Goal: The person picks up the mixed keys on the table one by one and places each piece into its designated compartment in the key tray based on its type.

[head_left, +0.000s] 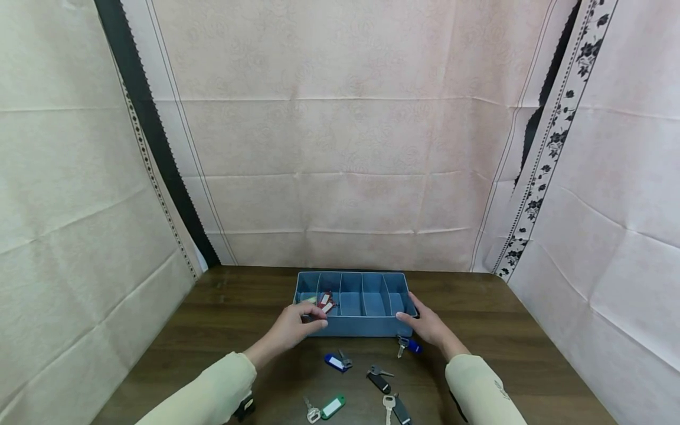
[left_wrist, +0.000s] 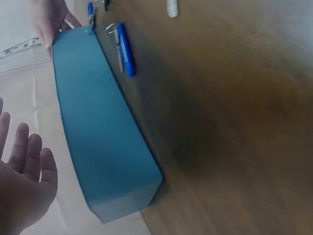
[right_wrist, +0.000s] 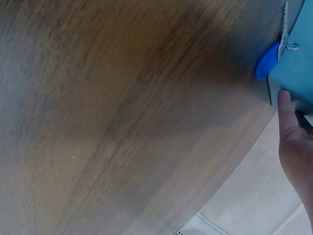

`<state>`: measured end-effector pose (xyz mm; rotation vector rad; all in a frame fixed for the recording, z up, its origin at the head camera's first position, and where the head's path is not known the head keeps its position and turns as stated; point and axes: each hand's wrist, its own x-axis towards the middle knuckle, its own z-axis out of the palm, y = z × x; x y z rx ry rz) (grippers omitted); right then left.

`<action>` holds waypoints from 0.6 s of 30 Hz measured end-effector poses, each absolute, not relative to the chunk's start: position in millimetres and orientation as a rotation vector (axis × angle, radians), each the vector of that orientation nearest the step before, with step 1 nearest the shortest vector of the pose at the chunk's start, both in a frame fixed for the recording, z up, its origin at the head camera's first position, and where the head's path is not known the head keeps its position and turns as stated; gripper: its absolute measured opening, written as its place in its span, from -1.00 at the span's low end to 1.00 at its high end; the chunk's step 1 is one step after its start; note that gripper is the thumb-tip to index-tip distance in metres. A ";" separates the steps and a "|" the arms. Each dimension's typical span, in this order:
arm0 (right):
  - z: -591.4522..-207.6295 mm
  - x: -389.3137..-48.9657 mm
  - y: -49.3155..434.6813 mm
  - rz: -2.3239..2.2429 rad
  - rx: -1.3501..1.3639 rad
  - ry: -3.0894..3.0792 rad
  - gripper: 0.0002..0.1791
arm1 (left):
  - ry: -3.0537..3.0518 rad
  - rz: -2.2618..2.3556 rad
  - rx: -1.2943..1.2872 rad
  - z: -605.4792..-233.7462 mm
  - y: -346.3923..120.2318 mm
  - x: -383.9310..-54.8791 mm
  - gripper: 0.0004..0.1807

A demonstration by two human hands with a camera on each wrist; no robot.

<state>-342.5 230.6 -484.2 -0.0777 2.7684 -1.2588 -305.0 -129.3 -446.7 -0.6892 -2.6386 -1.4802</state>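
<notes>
A blue compartment box (head_left: 366, 326) sits on the table, its open top divided into several slots. My left hand (head_left: 294, 326) hovers over its front left part, fingers loosely bent with nothing visible between them; the left wrist view shows this hand (left_wrist: 27, 181) with fingers spread. Red key tags (head_left: 326, 301) lie in the second slot from the left, and a pale green tag (head_left: 309, 300) shows partly in the leftmost slot. My right hand (head_left: 429, 323) holds the box's front right corner, thumb on the front wall and fingers along the right side.
A key with a blue tag (head_left: 414, 346) lies against the box's front right. Nearer on the brown table (head_left: 504, 348) are another blue-tagged key (head_left: 336, 362), a green tag (head_left: 333, 407) with a key, and dark-tagged keys (head_left: 379, 382). Cloth (head_left: 366, 147) hangs behind and beside the table.
</notes>
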 end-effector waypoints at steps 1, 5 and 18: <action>-484.3 -342.3 230.8 -1.259 -0.077 2.769 0.10 | -2.650 -1.476 -0.701 -448.8 -131.0 -303.2 -0.81; -483.9 -341.9 230.2 -1.261 -0.081 2.772 0.09 | -2.681 -1.470 -0.772 -458.4 -138.7 -296.6 -0.87; -484.4 -342.7 230.9 -1.257 -0.072 2.773 0.11 | -2.772 -1.456 -1.122 -493.4 -146.0 -267.7 -0.90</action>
